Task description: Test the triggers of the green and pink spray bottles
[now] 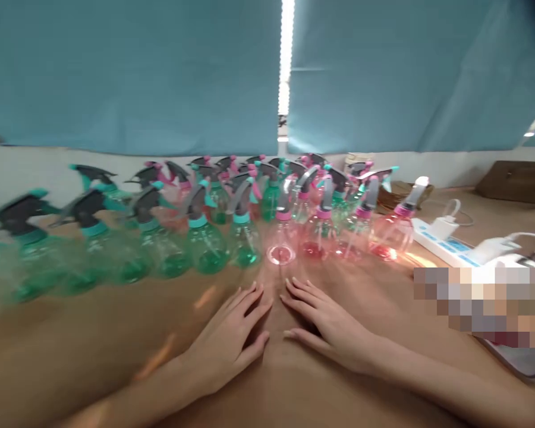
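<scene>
My left hand lies flat on the brown tabletop, fingers spread and holding nothing. Across a small gap, my right hand rests the same way, palm down with fingers apart. Just beyond the fingertips stands a row of clear spray bottles. Nearest my left hand is a green spray bottle with a turquoise collar and grey trigger head. A pink spray bottle with a pink collar stands in front of the gap, and another pink spray bottle is beyond my right hand. All stand upright, untouched.
More green spray bottles run to the left, with several others crowded behind. On the right lie a white power strip with plugged-in chargers, a brown case and a blurred-out patch. A blue-green curtain hangs at the back.
</scene>
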Tool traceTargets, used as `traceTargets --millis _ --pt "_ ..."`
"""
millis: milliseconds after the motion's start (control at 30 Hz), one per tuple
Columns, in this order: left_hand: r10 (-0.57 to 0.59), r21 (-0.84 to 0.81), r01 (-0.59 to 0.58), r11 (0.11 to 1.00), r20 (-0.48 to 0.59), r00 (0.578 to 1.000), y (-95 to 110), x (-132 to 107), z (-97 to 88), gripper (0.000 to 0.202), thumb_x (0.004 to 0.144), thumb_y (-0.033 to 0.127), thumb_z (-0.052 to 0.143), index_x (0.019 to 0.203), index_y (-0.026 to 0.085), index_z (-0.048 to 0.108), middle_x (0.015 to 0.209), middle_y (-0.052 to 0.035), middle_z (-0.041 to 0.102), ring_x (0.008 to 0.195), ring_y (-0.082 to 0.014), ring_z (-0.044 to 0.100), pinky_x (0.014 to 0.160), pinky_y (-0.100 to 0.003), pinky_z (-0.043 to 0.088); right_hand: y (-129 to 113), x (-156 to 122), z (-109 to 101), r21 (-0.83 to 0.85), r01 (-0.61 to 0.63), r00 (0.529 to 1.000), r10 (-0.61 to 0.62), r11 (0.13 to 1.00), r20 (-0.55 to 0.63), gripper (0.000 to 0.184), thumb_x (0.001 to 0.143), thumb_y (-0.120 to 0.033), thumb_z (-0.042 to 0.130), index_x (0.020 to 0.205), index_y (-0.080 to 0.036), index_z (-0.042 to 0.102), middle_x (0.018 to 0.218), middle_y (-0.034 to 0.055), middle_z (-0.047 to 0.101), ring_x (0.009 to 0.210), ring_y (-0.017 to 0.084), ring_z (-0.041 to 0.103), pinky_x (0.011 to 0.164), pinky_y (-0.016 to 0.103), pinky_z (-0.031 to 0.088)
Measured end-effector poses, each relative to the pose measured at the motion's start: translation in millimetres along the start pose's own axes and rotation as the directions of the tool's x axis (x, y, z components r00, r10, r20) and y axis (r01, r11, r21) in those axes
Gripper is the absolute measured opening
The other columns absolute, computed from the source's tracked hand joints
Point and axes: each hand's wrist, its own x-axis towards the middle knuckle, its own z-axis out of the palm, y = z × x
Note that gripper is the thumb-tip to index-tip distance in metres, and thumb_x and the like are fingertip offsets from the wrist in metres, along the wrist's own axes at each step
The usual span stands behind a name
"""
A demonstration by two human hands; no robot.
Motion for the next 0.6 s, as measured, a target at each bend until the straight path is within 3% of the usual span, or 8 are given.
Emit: traceTargets --millis 200,400,467,533,567,600 --pt "-0.182 0.022 0.184 0.983 -0.07 0.981 -38 -87 -11.8 0.045 0.095 0.031 0.046 0.136 0.016 0.052 0.15 -0.0152 0.043 0.14 -0.0312 0.038 0.112 -0.053 0.038 -51 67 40 0.032 0.13 0.99 -0.131 0.991 0.053 0.059 0.095 -0.051 0.049 0.141 -0.015 0.049 0.151 0.0142 0.04 0.141 0.03 0.033 0.114 0.053 0.031" --pt "-0.385 -0.006 0.389 0.921 -0.17 0.907 -68 -167 -27.2 0.045 0.095 0.037 0.048 0.135 0.017 0.054 0.145 -0.0136 0.051 0.133 -0.0322 0.047 0.11 -0.054 0.039 -111 129 86 0.093 0.319 0.946 -0.322 0.943 0.025 0.053 0.095 -0.045 0.052 0.137 -0.013 0.053 0.147 0.0162 0.045 0.139 0.03 0.037 0.113 0.053 0.033" --pt "-0.466 -0.088 0.458 0.885 -0.209 0.86 -80 -188 -32.3 0.044 0.095 0.038 0.047 0.135 0.021 0.053 0.144 -0.0107 0.053 0.131 -0.0303 0.049 0.11 -0.051 0.039 -129 147 100 0.111 0.365 0.93 -0.366 0.924 -0.011 0.051 0.094 -0.043 0.054 0.137 -0.015 0.054 0.147 0.0154 0.046 0.139 0.029 0.038 0.114 0.053 0.032" --pt "-0.568 -0.246 0.516 0.821 -0.255 0.782 -95 -208 -38.6 0.039 0.095 0.04 0.047 0.129 0.025 0.056 0.139 -0.0066 0.056 0.127 -0.0277 0.052 0.11 -0.049 0.038 -146 163 112 0.112 0.385 0.922 -0.388 0.916 0.005 0.052 0.094 -0.044 0.053 0.137 -0.015 0.054 0.148 0.0148 0.045 0.14 0.029 0.037 0.115 0.053 0.031" --pt "-0.629 -0.345 0.535 0.771 -0.281 0.725 -103 -216 -42.4 0.035 0.094 0.04 0.048 0.125 0.027 0.059 0.134 -0.0049 0.059 0.123 -0.027 0.055 0.11 -0.048 0.039 -155 171 117 0.111 0.39 0.918 -0.395 0.914 0.031 0.053 0.095 -0.046 0.051 0.137 -0.014 0.053 0.148 0.0148 0.043 0.14 0.029 0.036 0.115 0.052 0.03" --pt "-0.704 -0.463 0.545 0.699 -0.31 0.639 -113 -224 -46.5 0.032 0.092 0.042 0.051 0.119 0.028 0.061 0.129 -0.0037 0.063 0.121 -0.0277 0.057 0.109 -0.048 0.039 -162 178 121 0.108 0.394 0.914 -0.402 0.913 0.06 0.055 0.095 -0.047 0.05 0.138 -0.013 0.053 0.149 0.015 0.042 0.14 0.029 0.035 0.115 0.052 0.03"
